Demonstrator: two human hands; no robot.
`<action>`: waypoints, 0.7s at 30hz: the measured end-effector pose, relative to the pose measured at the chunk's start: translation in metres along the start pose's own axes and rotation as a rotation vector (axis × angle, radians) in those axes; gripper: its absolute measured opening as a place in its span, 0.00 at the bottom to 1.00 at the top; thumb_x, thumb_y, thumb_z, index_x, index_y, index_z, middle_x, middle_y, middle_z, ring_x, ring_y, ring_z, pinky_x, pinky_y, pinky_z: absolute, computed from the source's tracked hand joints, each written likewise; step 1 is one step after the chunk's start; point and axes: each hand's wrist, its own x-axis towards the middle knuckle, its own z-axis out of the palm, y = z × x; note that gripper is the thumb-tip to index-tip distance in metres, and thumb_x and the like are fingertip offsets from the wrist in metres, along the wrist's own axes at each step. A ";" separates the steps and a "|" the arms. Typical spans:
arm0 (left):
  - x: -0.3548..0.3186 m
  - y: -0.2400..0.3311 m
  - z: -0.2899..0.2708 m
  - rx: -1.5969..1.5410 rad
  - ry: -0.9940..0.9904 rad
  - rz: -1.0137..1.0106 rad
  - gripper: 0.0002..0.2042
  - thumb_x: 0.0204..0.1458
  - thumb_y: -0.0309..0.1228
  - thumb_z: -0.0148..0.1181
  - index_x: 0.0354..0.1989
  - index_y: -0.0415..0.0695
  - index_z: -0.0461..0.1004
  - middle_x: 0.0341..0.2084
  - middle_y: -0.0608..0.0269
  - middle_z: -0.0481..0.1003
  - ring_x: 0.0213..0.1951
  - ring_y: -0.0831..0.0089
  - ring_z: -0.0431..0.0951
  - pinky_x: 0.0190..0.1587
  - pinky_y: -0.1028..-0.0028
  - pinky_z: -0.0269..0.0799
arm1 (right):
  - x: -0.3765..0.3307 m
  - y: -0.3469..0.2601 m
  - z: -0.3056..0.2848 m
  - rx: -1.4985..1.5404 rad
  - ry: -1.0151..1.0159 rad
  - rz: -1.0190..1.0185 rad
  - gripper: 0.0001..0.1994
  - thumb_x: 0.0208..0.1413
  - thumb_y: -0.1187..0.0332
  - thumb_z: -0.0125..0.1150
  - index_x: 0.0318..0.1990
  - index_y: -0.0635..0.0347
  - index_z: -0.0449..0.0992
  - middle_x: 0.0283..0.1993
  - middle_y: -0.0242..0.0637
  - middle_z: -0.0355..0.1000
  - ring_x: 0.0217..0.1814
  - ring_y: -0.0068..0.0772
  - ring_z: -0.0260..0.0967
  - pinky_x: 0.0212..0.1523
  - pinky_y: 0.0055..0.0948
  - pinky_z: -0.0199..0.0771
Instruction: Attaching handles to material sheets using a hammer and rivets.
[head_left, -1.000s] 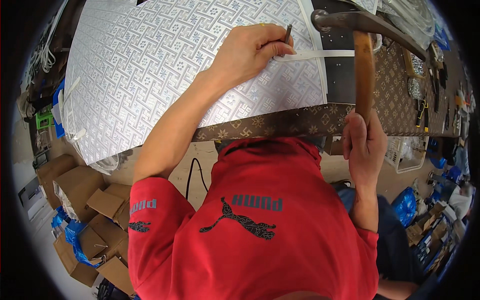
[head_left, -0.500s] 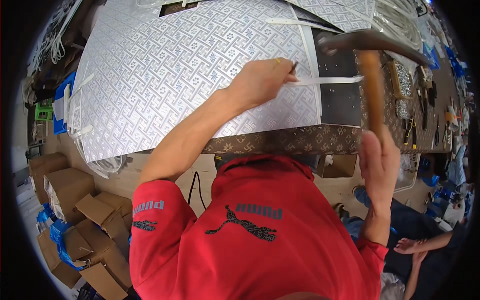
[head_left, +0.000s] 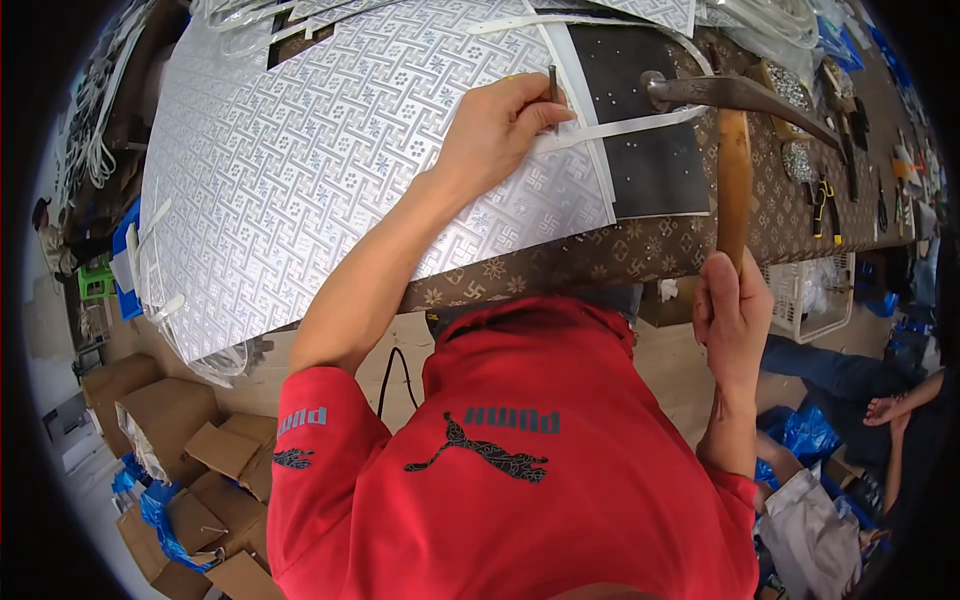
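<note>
My left hand point(head_left: 497, 125) is closed around a thin dark metal punch point(head_left: 553, 82) that stands nearly upright. Its lower end is by a white plastic strap point(head_left: 625, 128), close to the right edge of a silvery patterned sheet point(head_left: 350, 150); the exact contact cannot be made out. My right hand point(head_left: 737, 310) grips the wooden handle of a hammer point(head_left: 734, 175). The dark metal head is raised to the right of the punch, apart from it. Under the strap's middle lies a black board point(head_left: 655, 170) dotted with small bright bits.
A brown patterned cloth point(head_left: 560, 265) covers the table. Cutters with yellow handles point(head_left: 825, 210) and a bag of small metal pieces point(head_left: 797, 160) are at the right. Cardboard boxes point(head_left: 165, 410) stand at lower left. Another person's hand point(head_left: 890, 408) shows at lower right.
The view has shifted, so the table appears turned. The hammer, blurred before, now shows sharply, and the punch stands more visibly in my left hand. Both grips are kept.
</note>
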 end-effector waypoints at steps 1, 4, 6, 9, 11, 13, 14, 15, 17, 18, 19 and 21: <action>0.000 -0.001 0.000 -0.019 0.005 -0.008 0.06 0.56 0.28 0.61 0.33 0.37 0.77 0.25 0.54 0.77 0.26 0.63 0.77 0.32 0.69 0.71 | 0.000 0.001 0.000 0.003 0.002 0.007 0.14 0.71 0.59 0.47 0.36 0.58 0.68 0.19 0.24 0.59 0.12 0.10 0.49 0.12 0.15 0.45; -0.001 -0.002 0.000 -0.020 -0.004 -0.013 0.06 0.56 0.28 0.61 0.33 0.38 0.77 0.25 0.54 0.78 0.26 0.63 0.77 0.32 0.69 0.71 | 0.000 0.000 0.000 0.027 0.025 0.035 0.13 0.71 0.60 0.47 0.36 0.58 0.68 0.19 0.24 0.59 0.12 0.10 0.49 0.13 0.14 0.45; -0.001 -0.001 0.000 0.013 -0.021 0.002 0.06 0.56 0.28 0.61 0.33 0.38 0.77 0.26 0.54 0.78 0.27 0.61 0.78 0.32 0.69 0.72 | 0.001 -0.001 0.001 0.022 0.020 0.039 0.13 0.72 0.60 0.47 0.36 0.58 0.68 0.19 0.24 0.59 0.12 0.10 0.49 0.13 0.14 0.46; -0.001 0.001 0.000 0.031 -0.035 0.015 0.06 0.56 0.29 0.61 0.34 0.38 0.77 0.27 0.54 0.78 0.28 0.60 0.79 0.32 0.68 0.72 | 0.003 -0.002 0.001 0.007 0.011 0.036 0.13 0.72 0.61 0.47 0.36 0.59 0.68 0.19 0.24 0.60 0.12 0.10 0.50 0.13 0.14 0.46; -0.001 0.001 0.001 0.038 -0.041 0.022 0.06 0.56 0.29 0.61 0.34 0.37 0.77 0.27 0.54 0.78 0.28 0.60 0.79 0.32 0.67 0.72 | 0.004 -0.003 0.002 -0.010 0.001 0.028 0.13 0.72 0.61 0.47 0.37 0.59 0.69 0.19 0.24 0.60 0.12 0.10 0.50 0.13 0.14 0.46; -0.001 0.000 0.001 0.074 -0.030 0.081 0.06 0.55 0.28 0.62 0.34 0.37 0.77 0.28 0.55 0.78 0.29 0.59 0.79 0.33 0.67 0.73 | 0.005 -0.003 0.002 -0.022 -0.002 0.023 0.13 0.72 0.61 0.47 0.37 0.59 0.69 0.19 0.24 0.61 0.12 0.10 0.50 0.13 0.14 0.46; -0.001 -0.001 0.001 0.092 -0.023 0.111 0.06 0.55 0.28 0.62 0.34 0.37 0.77 0.28 0.55 0.78 0.29 0.58 0.79 0.33 0.66 0.73 | 0.005 -0.002 0.003 -0.050 -0.007 -0.001 0.12 0.71 0.61 0.47 0.37 0.59 0.69 0.19 0.24 0.61 0.13 0.10 0.51 0.13 0.14 0.46; -0.001 -0.002 0.002 0.089 -0.021 0.114 0.06 0.55 0.28 0.62 0.34 0.37 0.77 0.28 0.55 0.78 0.29 0.58 0.79 0.33 0.66 0.73 | 0.005 -0.002 0.003 -0.079 -0.012 -0.025 0.12 0.71 0.61 0.47 0.38 0.59 0.69 0.19 0.24 0.61 0.13 0.10 0.51 0.13 0.14 0.46; -0.004 -0.004 0.004 0.042 0.005 0.144 0.05 0.54 0.26 0.63 0.34 0.38 0.77 0.28 0.55 0.78 0.29 0.58 0.79 0.33 0.67 0.74 | 0.005 -0.004 0.003 -0.111 -0.016 -0.055 0.12 0.71 0.61 0.48 0.38 0.59 0.69 0.19 0.24 0.61 0.13 0.09 0.51 0.13 0.14 0.47; -0.004 -0.004 0.004 0.018 0.018 0.159 0.05 0.53 0.26 0.63 0.34 0.38 0.77 0.28 0.55 0.78 0.29 0.57 0.79 0.33 0.67 0.74 | 0.004 -0.006 0.003 -0.139 -0.010 -0.072 0.12 0.71 0.61 0.48 0.38 0.59 0.69 0.19 0.24 0.61 0.13 0.09 0.51 0.13 0.14 0.47; -0.005 -0.005 0.005 0.017 0.023 0.163 0.05 0.53 0.26 0.63 0.34 0.38 0.77 0.28 0.55 0.78 0.29 0.57 0.79 0.33 0.67 0.74 | 0.003 -0.009 0.003 -0.167 -0.004 -0.090 0.12 0.71 0.61 0.48 0.38 0.59 0.69 0.20 0.24 0.62 0.13 0.09 0.51 0.14 0.14 0.47; -0.006 -0.005 0.005 0.048 0.012 0.198 0.05 0.52 0.25 0.64 0.35 0.38 0.76 0.28 0.55 0.77 0.30 0.58 0.80 0.33 0.67 0.74 | 0.000 -0.016 0.000 -0.198 -0.001 -0.114 0.12 0.71 0.60 0.49 0.38 0.59 0.70 0.20 0.24 0.62 0.13 0.09 0.52 0.14 0.14 0.47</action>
